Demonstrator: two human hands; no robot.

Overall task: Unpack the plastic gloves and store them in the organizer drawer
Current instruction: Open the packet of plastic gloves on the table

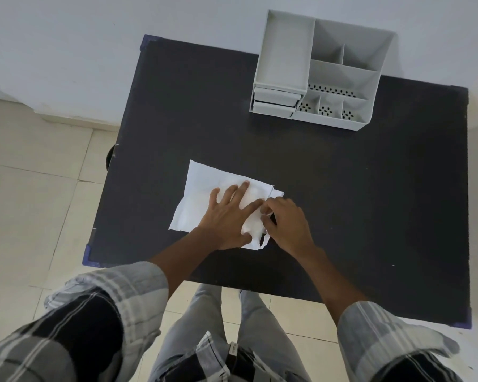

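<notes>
White, thin and slightly crinkled, the flat plastic glove packet (204,199) lies on the matte black rectangular table (342,216), and both bare hands work at its right-hand end. The left hand (229,216) lies palm down on the packet with fingers straight and spread, pressing it flat; its forefinger reaches toward the right hand and the thumb rests at the packet's near edge. The right hand (284,219) comes in from the right with its fingers curled, pinching the ragged, torn-looking end of the packet just beside the left forefinger (the exact fingertips are hidden under the knuckles). Between the two hands the plastic bunches into a puckered ridge, while left of the pressing palm the sheet stays smooth and roughly rectangular. Both forearms are bare, with rolled plaid sleeves in grey, white and black at the elbows.

Well beyond the hands and off to their right stands the pale grey hard-plastic desk organizer (340,75), boxy, with open compartments of several sizes and perforated floors in the front ones. Its two small stacked drawers (275,102) sit at its left front, under a deep open tray; both look pushed in, or nearly so. Cream floor tiles (39,202) surround the table.
</notes>
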